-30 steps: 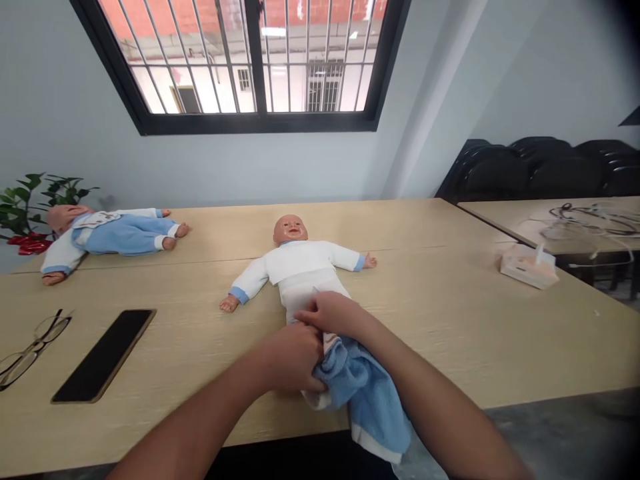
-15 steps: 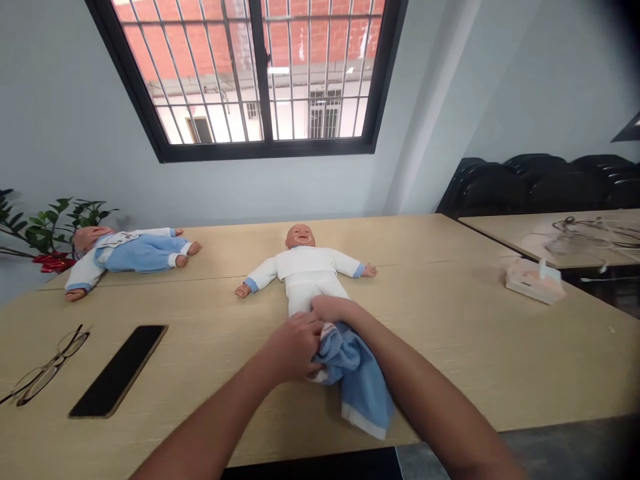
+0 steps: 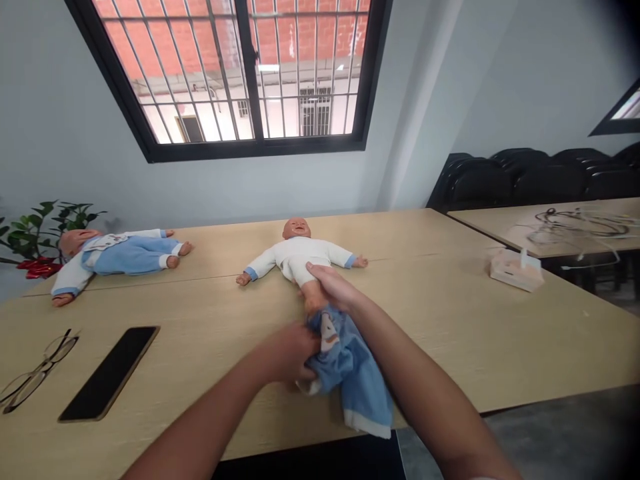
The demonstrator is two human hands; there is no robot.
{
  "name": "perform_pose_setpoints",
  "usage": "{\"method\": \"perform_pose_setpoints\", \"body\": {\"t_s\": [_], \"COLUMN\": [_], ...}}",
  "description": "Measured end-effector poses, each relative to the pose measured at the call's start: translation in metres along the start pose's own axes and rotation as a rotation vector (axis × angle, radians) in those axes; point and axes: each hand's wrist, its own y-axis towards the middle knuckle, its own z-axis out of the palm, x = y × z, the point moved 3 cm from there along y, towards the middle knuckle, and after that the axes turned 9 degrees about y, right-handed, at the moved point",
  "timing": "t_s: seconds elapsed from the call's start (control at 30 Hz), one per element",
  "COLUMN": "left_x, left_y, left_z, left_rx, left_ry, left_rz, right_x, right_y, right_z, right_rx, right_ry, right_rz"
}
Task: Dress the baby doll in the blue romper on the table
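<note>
A baby doll (image 3: 305,253) in a white top with blue cuffs lies on its back, head toward the window. Blue pants (image 3: 363,373) with a white hem and a printed patch are bunched around its lower legs and hang toward the table's near edge. My left hand (image 3: 293,350) is closed on the bunched pants at their left side. My right hand (image 3: 333,287) lies along the doll's thigh, its fingers wrapped around the leg; part of them is hidden behind it. The doll's feet are hidden in the cloth.
A second doll (image 3: 130,255) in blue and white lies at the back left beside a plant (image 3: 37,230). Glasses (image 3: 40,373) and a black phone (image 3: 110,373) rest at the left. A tissue box (image 3: 517,269) stands at the right, near a table with cables (image 3: 575,223).
The pants have come further down, and the doll's bare leg now shows below the white garment. My left hand has moved slightly toward me; my right hand has shifted up onto the thigh.
</note>
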Motion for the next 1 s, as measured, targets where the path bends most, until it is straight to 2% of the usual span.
{"method": "perform_pose_setpoints", "body": {"t_s": [0.13,0.23,0.3,0.37,0.5,0.6,0.67,0.73,0.8,0.87,0.93,1.0], "left_x": [0.03,0.044,0.048,0.048,0.044,0.045,0.049,0.057,0.065,0.072,0.075,0.075], "left_y": [-0.008,-0.016,-0.021,-0.024,-0.025,-0.025,-0.025,-0.026,-0.029,-0.033,-0.034,-0.032], "left_z": [-0.013,-0.022,-0.027,-0.028,-0.028,-0.027,-0.026,-0.024,-0.024,-0.024,-0.025,-0.027], "left_rx": [-0.096,-0.289,-0.445,-0.546,-0.654,-0.701,-0.718,-0.76,-0.871,-0.989,-1.007,-0.939], "left_ry": [-0.035,-0.068,-0.096,-0.107,-0.099,-0.081,-0.024,0.054,0.123,0.138,0.07,-0.071], "left_rz": [-0.155,-0.154,-0.117,-0.077,0.022,0.027,-0.048,-0.19,-0.393,-0.566,-0.62,-0.593], "right_x": [-0.004,-0.006,-0.008,-0.01,-0.012,-0.013,-0.015,-0.017,-0.018,-0.018,-0.018,-0.017], "right_y": [-0.012,-0.017,-0.019,-0.018,-0.013,-0.012,-0.012,-0.012,-0.012,-0.011,-0.01,-0.011], "right_z": [-0.008,-0.015,-0.02,-0.025,-0.03,-0.031,-0.029,-0.025,-0.021,-0.017,-0.012,-0.007], "right_rx": [0.05,0.124,0.192,0.216,0.236,0.205,0.227,0.272,0.278,0.228,0.167,0.121], "right_ry": [0.252,0.319,0.352,0.358,0.3,0.157,0.088,0.087,0.117,0.13,0.141,0.145], "right_rz": [0.131,0.184,0.201,0.193,0.121,0.101,0.119,0.13,0.12,0.104,0.088,0.067]}}
